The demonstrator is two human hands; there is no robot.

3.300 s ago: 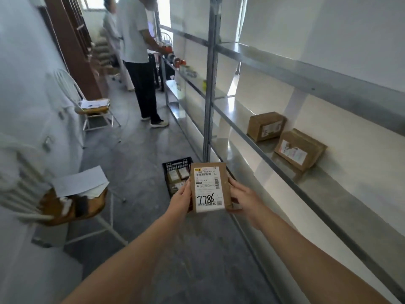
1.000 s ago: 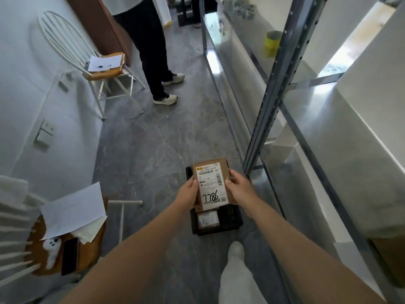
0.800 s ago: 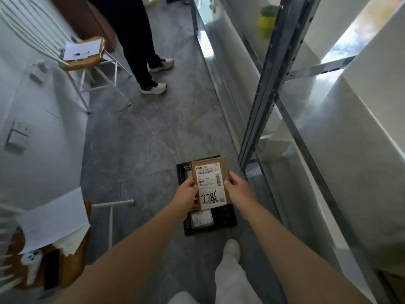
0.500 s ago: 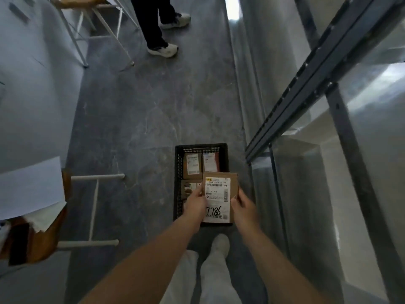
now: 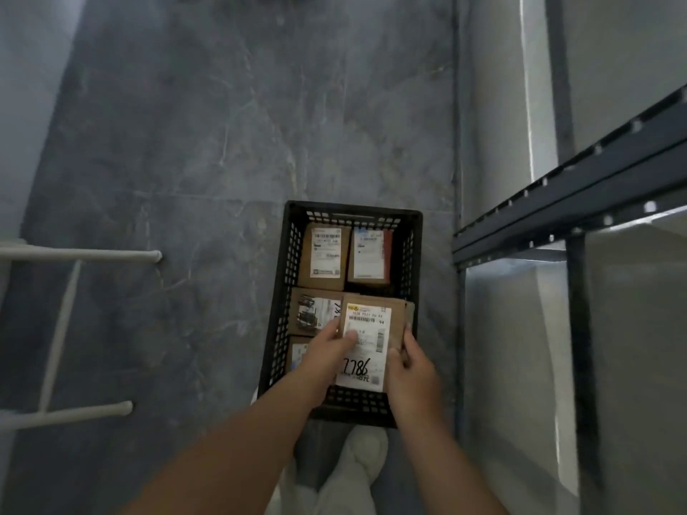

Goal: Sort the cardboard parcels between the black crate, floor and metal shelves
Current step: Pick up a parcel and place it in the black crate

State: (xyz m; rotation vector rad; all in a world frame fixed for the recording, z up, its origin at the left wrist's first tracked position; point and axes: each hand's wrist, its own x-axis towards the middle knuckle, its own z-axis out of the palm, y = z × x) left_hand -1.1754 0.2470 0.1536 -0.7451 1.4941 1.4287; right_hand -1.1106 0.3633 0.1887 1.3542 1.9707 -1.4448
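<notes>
A flat cardboard parcel [image 5: 375,328] with a white label marked 7786 is held over the near right part of the black crate [image 5: 282,291]. My left hand [image 5: 327,351] grips its left edge, thumb on the label. My right hand [image 5: 410,366] holds its right edge. The crate stands on the grey floor [image 5: 208,143] and holds several labelled parcels: two at the far end [image 5: 324,256], [image 5: 370,256], one in the middle left [image 5: 314,315], and another partly hidden under my left hand.
The metal shelves [image 5: 557,202] run along the right, with a dark perforated rail close to the crate. White chair legs [image 5: 74,254] stick out at the left. My white shoes [image 5: 357,466] stand just behind the crate.
My view has tipped down from the shelves to the crate on the floor. Both hands have lowered the 7786 parcel down into the crate's near right part.
</notes>
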